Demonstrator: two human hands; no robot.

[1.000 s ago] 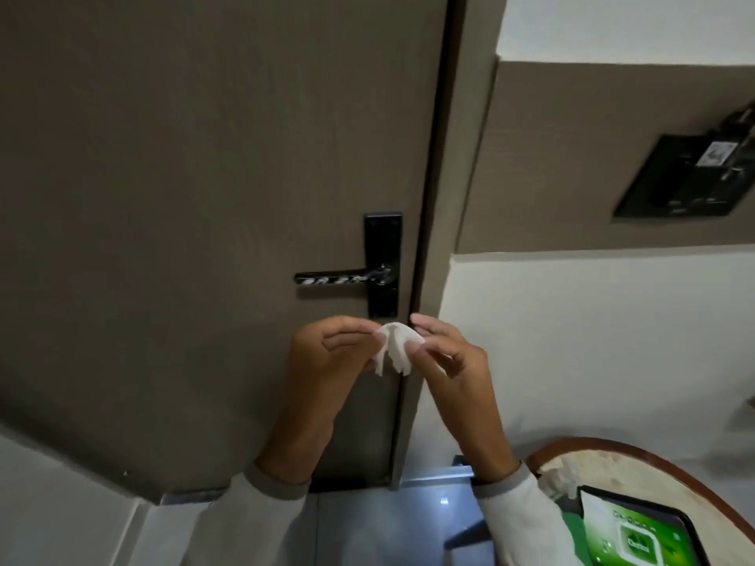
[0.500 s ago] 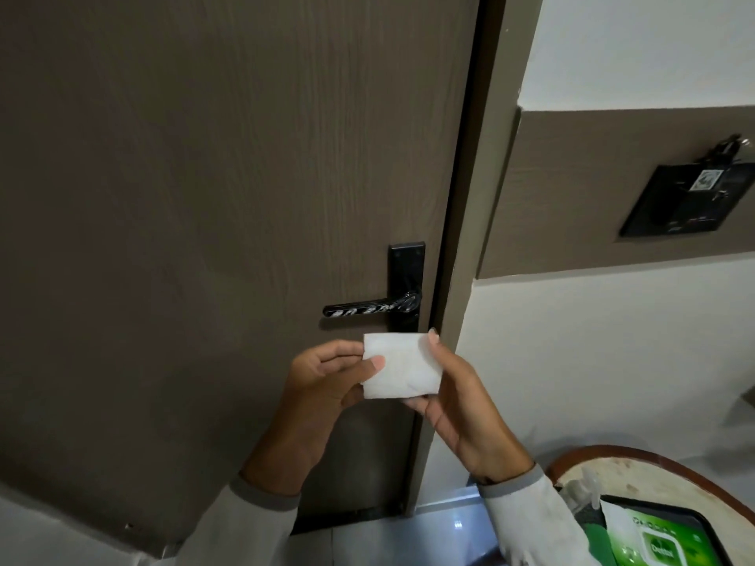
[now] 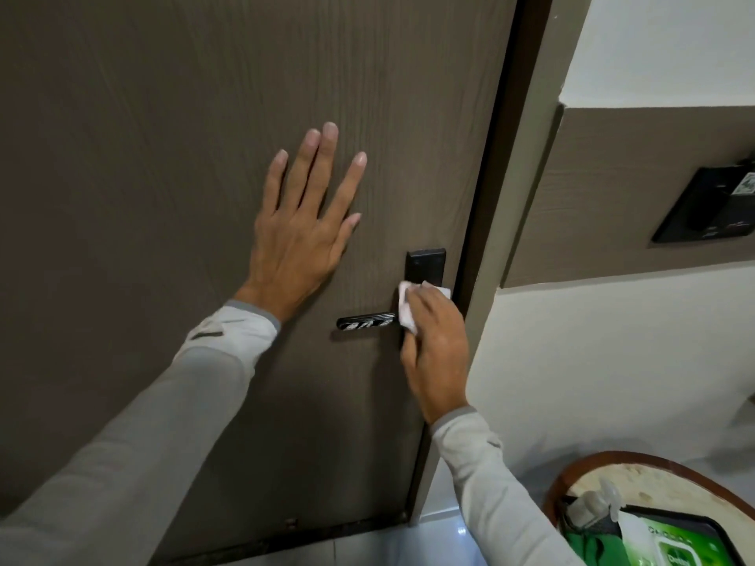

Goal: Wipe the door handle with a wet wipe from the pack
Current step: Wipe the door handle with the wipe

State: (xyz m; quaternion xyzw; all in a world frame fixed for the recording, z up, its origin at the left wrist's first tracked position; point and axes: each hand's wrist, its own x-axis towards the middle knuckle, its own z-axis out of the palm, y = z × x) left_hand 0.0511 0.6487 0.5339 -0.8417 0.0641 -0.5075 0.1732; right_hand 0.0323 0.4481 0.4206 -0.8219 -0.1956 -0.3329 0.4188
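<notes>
I am pressing my open left hand (image 3: 300, 234) flat on the door (image 3: 163, 157), while my right hand (image 3: 435, 345) is holding the wet wipe (image 3: 405, 306) on the door handle (image 3: 365, 321); I should be rubbing along it.

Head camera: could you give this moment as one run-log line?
left hand flat on brown wooden door | right hand pressing white wet wipe on black lever door handle

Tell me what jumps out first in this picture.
The left hand lies flat and spread on the brown door, mid-frame. Just right, the right hand presses a white wipe against the black handle. The green wipe pack sits bottom right.
</notes>
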